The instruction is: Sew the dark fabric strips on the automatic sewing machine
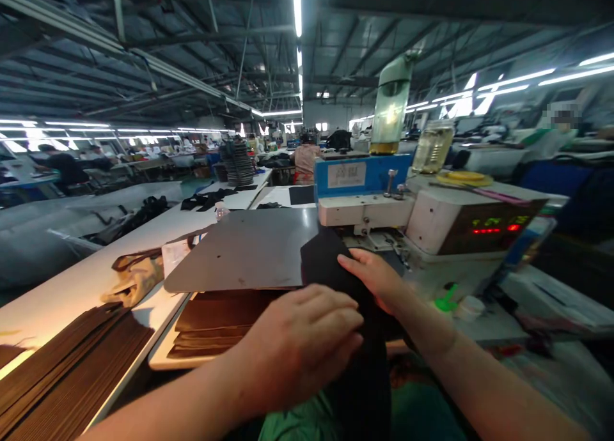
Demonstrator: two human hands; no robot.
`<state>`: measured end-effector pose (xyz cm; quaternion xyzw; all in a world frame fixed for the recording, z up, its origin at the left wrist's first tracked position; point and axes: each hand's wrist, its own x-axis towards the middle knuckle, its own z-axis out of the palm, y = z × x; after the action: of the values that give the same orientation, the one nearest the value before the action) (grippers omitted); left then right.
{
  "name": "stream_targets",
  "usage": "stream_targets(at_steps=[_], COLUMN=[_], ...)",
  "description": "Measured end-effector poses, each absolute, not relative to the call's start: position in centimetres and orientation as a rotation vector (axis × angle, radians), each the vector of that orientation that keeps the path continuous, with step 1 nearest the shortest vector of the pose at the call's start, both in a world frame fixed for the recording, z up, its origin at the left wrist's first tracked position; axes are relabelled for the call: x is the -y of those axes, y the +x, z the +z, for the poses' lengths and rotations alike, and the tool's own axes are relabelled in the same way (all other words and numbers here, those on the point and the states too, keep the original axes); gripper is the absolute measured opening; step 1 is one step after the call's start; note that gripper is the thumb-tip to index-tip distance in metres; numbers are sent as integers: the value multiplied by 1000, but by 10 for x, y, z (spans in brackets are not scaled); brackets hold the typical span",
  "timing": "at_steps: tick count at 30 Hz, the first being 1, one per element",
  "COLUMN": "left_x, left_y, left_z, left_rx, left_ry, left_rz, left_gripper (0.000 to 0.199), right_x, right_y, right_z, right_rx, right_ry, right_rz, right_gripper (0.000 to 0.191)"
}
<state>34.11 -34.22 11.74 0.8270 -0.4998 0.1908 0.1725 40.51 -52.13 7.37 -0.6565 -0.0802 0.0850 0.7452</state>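
A long black fabric piece [326, 260] lies partly on the grey metal plate [259, 246] of a sewing machine [367, 211] and hangs down toward my lap. My right hand [377, 276] grips its right edge just in front of the machine head, with the thumb on top and the other fingers largely hidden. Nearer to me, my left hand [307, 342] is over the hanging part of the fabric. Its fingers are bent and pressed together, slightly blurred; the thumb is hidden, and I cannot make out what they hold.
Brown fabric pieces [211, 326] are stacked below the plate, with more brown strips [71, 371] at left. An oil bottle [391, 112] and a jar [433, 147] stand on the machine. A lit control panel [494, 227] is at right. People work farther back.
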Motion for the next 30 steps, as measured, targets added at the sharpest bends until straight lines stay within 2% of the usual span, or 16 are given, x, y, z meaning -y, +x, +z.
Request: stream_targets(at_steps=[5, 10, 17, 23, 30], left_x=[337, 342, 350, 343, 345], left_y=[433, 470, 487, 501, 502], left_z=[78, 46, 49, 45, 45], left_rx=[1057, 1102, 1090, 1121, 1132], left_ry=[2632, 2659, 2610, 2594, 2588], left_rz=[374, 260, 183, 140, 139], left_gripper=[30, 34, 32, 31, 38], right_x=[537, 546, 550, 540, 526], right_y=[425, 431, 461, 496, 507], right_z=[55, 54, 53, 49, 50], right_rx=[30, 46, -16, 91, 149], right_ry=[-1462, -1508, -1709, -2235, -2577], right_rz=[368, 374, 335, 27, -111], right_gripper=[15, 14, 16, 14, 26])
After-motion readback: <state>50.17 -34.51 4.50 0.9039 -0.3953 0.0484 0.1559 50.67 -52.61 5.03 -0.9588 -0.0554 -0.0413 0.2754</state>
